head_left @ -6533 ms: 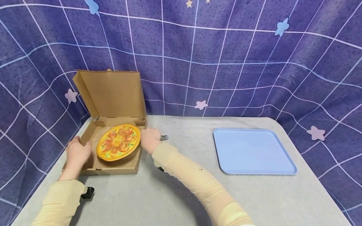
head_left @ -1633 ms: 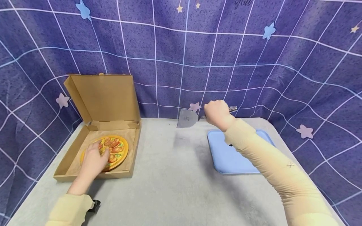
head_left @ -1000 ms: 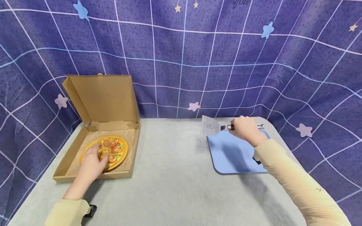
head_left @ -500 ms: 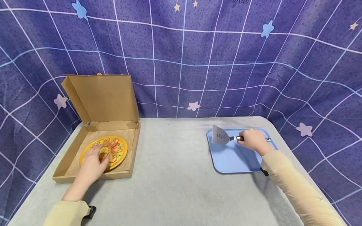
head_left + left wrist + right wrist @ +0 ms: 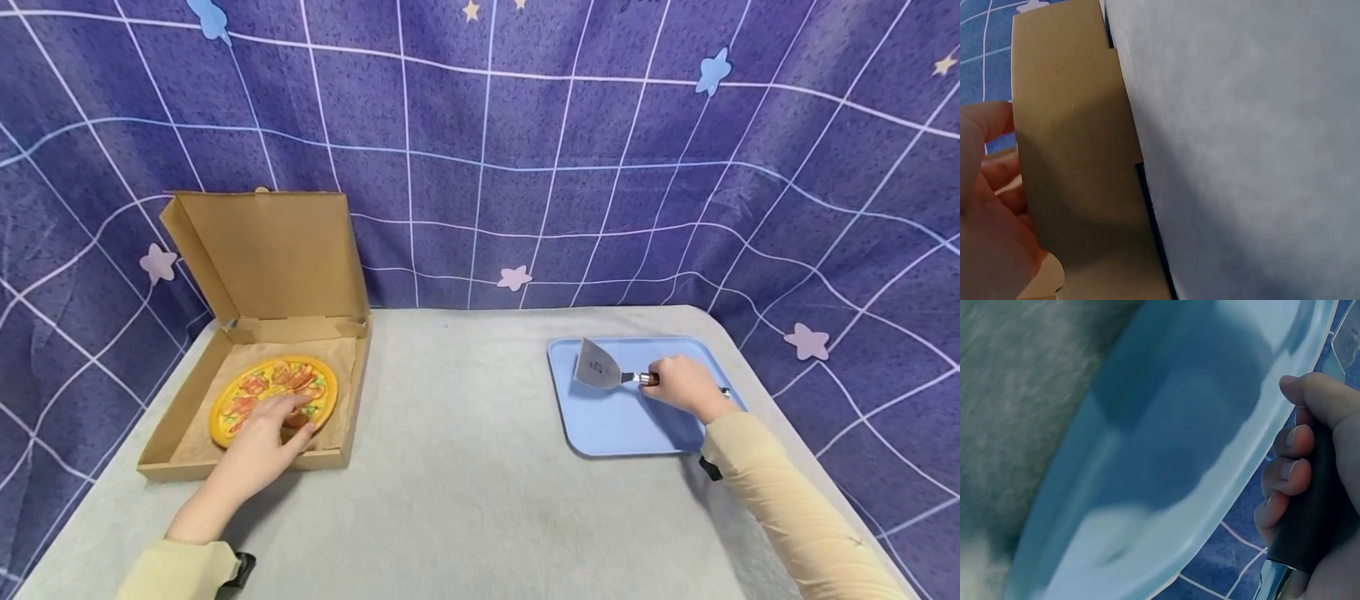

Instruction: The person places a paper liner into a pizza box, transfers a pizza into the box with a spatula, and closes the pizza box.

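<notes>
A toy-looking pizza (image 5: 255,383) with an orange rim lies flat in the open cardboard box (image 5: 349,400) on the left. My left hand (image 5: 258,446) is over the pizza's near right part, with fingers loosely bent and nothing held. In the left wrist view its fingers (image 5: 1000,172) show behind the box's front wall (image 5: 1079,137). On the right, my right hand (image 5: 684,385) grips the dark handle of a spatula (image 5: 598,367), its wide metal blade pointing left, over the blue tray (image 5: 600,433). In the right wrist view the fingers wrap the handle (image 5: 1313,506).
The box lid (image 5: 273,258) stands upright at the back. Brown paper (image 5: 341,358) lines the box. Grey tabletop (image 5: 450,433) stretches between box and tray. A purple curtain (image 5: 465,192) with stars and lines hangs behind the table.
The spatula went from the box to the tray in my right hand, lowering lately. The pizza, tilted at first, now lies flat. My left hand left the box's side and lately shifted right over the pizza.
</notes>
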`<state>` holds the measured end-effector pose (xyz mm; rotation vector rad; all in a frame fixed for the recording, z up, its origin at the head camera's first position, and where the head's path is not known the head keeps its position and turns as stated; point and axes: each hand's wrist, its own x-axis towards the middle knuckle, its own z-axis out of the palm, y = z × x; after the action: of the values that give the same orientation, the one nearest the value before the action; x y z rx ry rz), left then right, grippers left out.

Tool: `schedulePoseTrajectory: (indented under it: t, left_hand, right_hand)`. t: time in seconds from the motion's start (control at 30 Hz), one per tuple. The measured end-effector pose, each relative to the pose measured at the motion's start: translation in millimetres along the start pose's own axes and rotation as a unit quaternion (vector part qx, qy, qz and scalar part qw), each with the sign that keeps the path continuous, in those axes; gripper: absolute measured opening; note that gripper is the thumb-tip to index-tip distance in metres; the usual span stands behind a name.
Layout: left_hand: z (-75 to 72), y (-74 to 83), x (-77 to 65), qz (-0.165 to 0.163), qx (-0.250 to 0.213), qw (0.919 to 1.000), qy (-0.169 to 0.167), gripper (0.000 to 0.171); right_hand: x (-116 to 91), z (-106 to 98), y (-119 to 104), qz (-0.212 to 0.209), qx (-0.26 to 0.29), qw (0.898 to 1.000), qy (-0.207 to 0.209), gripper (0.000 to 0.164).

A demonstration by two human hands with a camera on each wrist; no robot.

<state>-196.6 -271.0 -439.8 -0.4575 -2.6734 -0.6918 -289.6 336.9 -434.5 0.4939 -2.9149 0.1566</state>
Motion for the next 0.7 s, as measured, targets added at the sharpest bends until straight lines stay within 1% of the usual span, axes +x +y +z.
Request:
schedulePoseTrajectory:
  t: [0.1,0.17,0.4,0.53,0.7]
  left_hand:
    - [2.4,4.3,-1.2,0.02,-0.003,0.9998,-0.004,0.035]
    - [4.1,7.0,-1.2,0.027,-0.004,0.9996,-0.008,0.032]
    - [9.9,15.1,-0.4,0.022,-0.012,0.9988,-0.043,0.033]
    - [11.4,19.3,-0.1,0.021,-0.008,0.9984,-0.053,0.033]
    - [13.5,22.9,0.7,0.019,-0.005,0.9982,-0.057,0.033]
  right_hand:
    - [-2.0,2.1,3.4,0.004,0.008,1.0,-0.005,0.029]
    - [-3.2,2.7,4.9,0.006,0.012,1.0,-0.007,0.029]
    - [-7.4,4.5,8.8,0.01,0.022,0.999,-0.029,0.028]
    - [-8.8,7.4,12.4,0.009,0.026,0.999,-0.031,0.028]
    - [-10.6,11.1,16.7,0.002,0.033,0.999,-0.029,0.021]
